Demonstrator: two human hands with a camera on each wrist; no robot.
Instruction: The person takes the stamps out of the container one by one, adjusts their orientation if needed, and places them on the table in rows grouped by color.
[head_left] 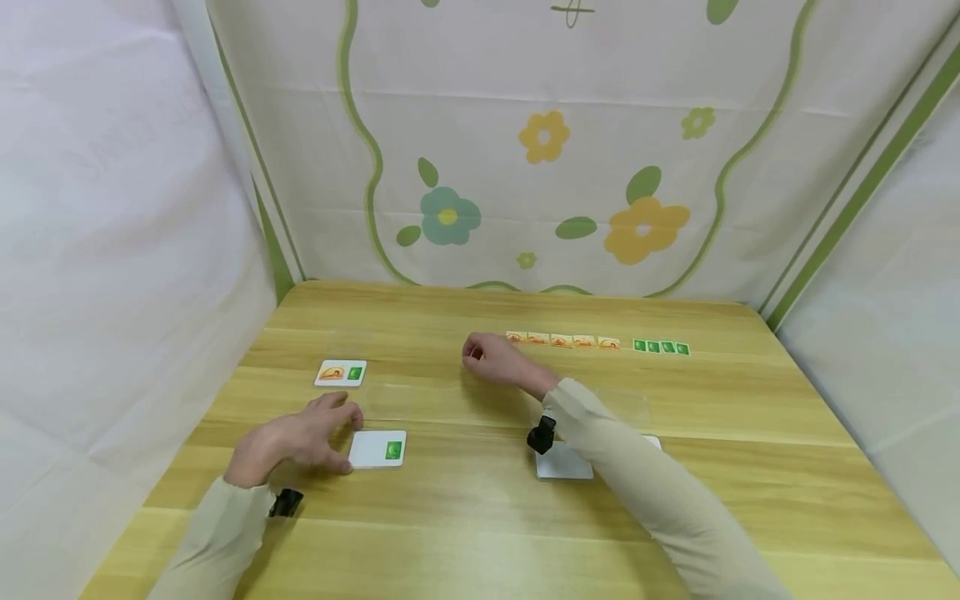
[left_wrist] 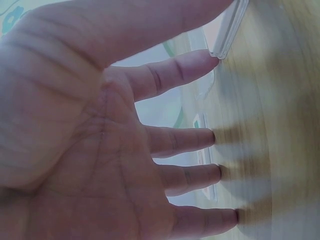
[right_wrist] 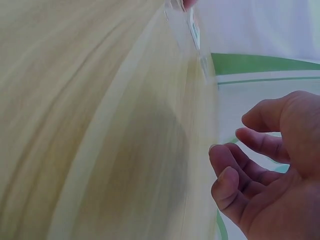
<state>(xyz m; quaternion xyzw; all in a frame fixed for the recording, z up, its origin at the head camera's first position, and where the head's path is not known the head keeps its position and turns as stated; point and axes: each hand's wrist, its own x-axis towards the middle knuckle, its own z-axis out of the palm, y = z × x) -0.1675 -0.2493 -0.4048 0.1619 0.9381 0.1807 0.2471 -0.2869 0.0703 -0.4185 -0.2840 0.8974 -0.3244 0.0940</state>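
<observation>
My left hand [head_left: 303, 433] rests on the table at the left edge of a white card stack [head_left: 377, 449], whose top card bears a small green picture. In the left wrist view the index fingertip [left_wrist: 207, 57] touches the corner of this stack [left_wrist: 231, 30], while the other fingertips stand on the wood. Beyond lies a white card [head_left: 341, 372] with an orange and a green picture. My right hand [head_left: 498, 358] hovers above the table left of a row of small orange picture pieces [head_left: 561, 341]. Its fingers are loosely curled, and nothing shows between them.
Several green pieces [head_left: 662, 347] continue the row on the right. Under my right forearm lies a white stack [head_left: 564, 462], partly covered, with another white edge [head_left: 654, 442] beside it. Faint clear sheets [head_left: 390, 402] lie on the table. A flowered cloth [head_left: 495, 167] hangs behind.
</observation>
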